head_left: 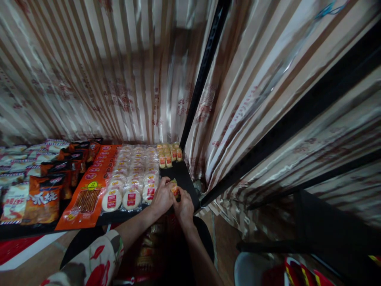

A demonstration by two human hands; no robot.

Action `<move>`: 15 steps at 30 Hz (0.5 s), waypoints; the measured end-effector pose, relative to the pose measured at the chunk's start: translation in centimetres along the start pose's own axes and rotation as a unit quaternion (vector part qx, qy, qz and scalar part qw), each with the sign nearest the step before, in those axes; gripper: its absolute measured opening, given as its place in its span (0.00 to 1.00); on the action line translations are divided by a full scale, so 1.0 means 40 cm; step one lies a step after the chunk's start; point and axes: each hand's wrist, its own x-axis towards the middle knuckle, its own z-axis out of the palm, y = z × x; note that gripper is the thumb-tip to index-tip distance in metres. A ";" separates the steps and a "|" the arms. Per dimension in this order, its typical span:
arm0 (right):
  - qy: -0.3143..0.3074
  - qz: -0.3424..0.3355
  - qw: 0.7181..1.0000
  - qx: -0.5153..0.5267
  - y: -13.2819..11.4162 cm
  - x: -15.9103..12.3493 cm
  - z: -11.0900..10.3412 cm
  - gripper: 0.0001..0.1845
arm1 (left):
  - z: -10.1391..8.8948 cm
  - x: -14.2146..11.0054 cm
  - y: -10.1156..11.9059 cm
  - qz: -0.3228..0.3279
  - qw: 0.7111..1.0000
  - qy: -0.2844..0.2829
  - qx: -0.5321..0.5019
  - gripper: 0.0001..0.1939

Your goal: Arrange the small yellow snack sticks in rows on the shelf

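Both hands meet at the front right corner of a black shelf [181, 174]. My left hand [161, 197] and my right hand [183, 206] are closed together around a small yellow and red snack packet [175, 190]. Just left of them lie rows of round white rice crackers in clear packs [133, 178]. At the back of the shelf stand several small yellow packets [169, 155] like the one I hold.
Flat orange packs [92, 186] and dark orange bags [44, 198] fill the shelf to the left. Striped glossy sheeting hangs behind and to the right. A black post [202, 75] rises at the shelf's corner. A red and white thing [297, 274] lies at bottom right.
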 end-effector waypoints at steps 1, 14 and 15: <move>0.005 0.001 1.000 -0.012 0.002 0.003 0.002 0.17 | 0.003 0.004 0.000 -0.005 1.000 0.001 0.004 0.18; 0.009 0.040 0.999 0.033 0.023 0.077 0.032 0.20 | 0.039 0.047 0.016 -0.057 0.998 0.000 0.016 0.17; 0.010 0.041 0.999 0.032 0.024 0.084 0.033 0.20 | 0.044 0.050 0.016 -0.065 0.998 -0.001 0.018 0.16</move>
